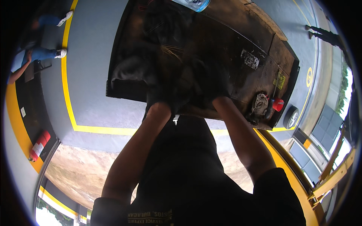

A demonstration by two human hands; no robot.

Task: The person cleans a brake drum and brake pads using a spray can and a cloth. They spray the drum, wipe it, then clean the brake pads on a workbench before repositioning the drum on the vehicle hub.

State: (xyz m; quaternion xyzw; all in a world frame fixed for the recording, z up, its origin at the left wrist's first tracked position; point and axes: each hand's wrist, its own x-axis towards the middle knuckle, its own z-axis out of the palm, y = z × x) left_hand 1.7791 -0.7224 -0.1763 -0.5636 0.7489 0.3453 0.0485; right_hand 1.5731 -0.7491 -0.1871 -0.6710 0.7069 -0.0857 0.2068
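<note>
Both of my forearms reach up from the lower edge onto a dark, grimy work cart (233, 34). My left hand (160, 96) and my right hand (211, 88) are in black gloves. They rest close together on a heap of black cloth-like material (151, 56) at the cart's near edge. Gloves and material blend into one dark mass, so the fingers cannot be made out. I cannot tell whether either hand grips the material or only presses on it.
On the cart's right end lie a grey metal part (259, 104), a red-capped tool (278, 104), a yellow label (279, 80) and a white sticker (250, 59). A clear plastic bottle (194, 3) stands at the far edge. A cart wheel (291, 117), a red fire extinguisher (39, 145) and other people's legs (41, 54) are around.
</note>
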